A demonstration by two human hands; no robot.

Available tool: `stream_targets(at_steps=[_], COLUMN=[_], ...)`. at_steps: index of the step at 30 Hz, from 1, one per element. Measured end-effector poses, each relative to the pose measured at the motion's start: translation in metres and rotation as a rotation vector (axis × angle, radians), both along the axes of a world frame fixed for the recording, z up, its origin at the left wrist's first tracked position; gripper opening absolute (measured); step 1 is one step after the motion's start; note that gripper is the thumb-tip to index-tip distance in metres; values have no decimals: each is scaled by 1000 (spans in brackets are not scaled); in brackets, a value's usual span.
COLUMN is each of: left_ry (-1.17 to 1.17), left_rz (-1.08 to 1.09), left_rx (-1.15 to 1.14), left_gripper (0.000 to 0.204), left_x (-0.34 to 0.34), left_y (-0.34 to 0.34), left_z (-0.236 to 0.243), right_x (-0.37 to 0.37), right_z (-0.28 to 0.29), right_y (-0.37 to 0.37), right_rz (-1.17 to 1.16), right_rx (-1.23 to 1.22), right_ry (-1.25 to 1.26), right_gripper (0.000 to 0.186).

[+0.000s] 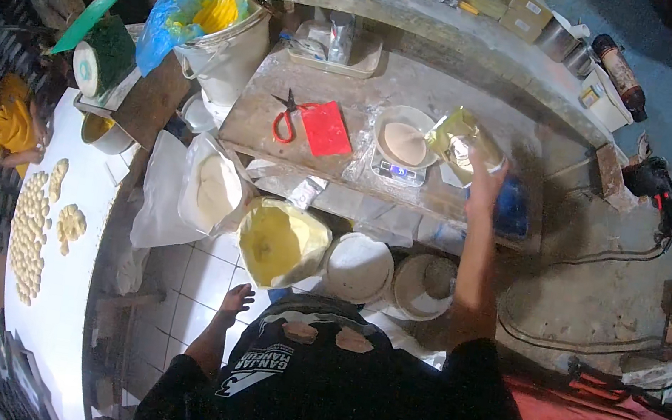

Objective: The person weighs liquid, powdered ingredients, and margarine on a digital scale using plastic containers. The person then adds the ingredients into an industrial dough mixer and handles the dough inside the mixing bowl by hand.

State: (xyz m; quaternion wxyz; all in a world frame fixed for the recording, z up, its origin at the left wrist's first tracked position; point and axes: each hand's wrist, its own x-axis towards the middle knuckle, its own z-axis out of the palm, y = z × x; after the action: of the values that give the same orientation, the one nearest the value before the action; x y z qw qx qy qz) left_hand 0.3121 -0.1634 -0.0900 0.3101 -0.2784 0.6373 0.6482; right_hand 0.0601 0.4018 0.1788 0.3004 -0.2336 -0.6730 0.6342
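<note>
My right hand (487, 182) is closed on a gold foil pouch (464, 142), tilted beside a bowl (386, 119). The bowl holds a pale tan heap of powder (404, 144) and rests on a small digital scale (398, 172) with a lit display. Whether anything flows from the pouch is too small to tell. My left hand (236, 299) hangs low, holding nothing, its fingers apart, near a yellowish lined bucket (284, 246). Left of the scale, on the wooden table (256, 108), lie black scissors with red handles (285, 121) and a red packet (327, 129).
Tubs of pale powder (358, 266) stand below the table's front edge, beside an open white sack (214, 193). A large bucket (230, 45) is at the left. Dough pieces (29, 227) cover part of a white table (72, 285), where a person in yellow (8, 125) works.
</note>
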Motion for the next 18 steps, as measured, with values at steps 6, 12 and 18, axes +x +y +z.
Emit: stream_targets(at_steps=[6, 12, 18], left_ry=[-7, -19, -10], left_rz=[7, 21, 12], left_rx=[-2, 4, 0], left_gripper=[60, 59, 62], left_x=[1, 2, 0], left_y=[-1, -4, -5], left_z=[-4, -4, 1], right_x=[2, 5, 12], right_z=[4, 18, 34], right_y=[1, -11, -23], right_rz=[9, 39, 132], right_rx=[5, -21, -69], right_ry=[21, 28, 35], right_gripper=[91, 93, 100])
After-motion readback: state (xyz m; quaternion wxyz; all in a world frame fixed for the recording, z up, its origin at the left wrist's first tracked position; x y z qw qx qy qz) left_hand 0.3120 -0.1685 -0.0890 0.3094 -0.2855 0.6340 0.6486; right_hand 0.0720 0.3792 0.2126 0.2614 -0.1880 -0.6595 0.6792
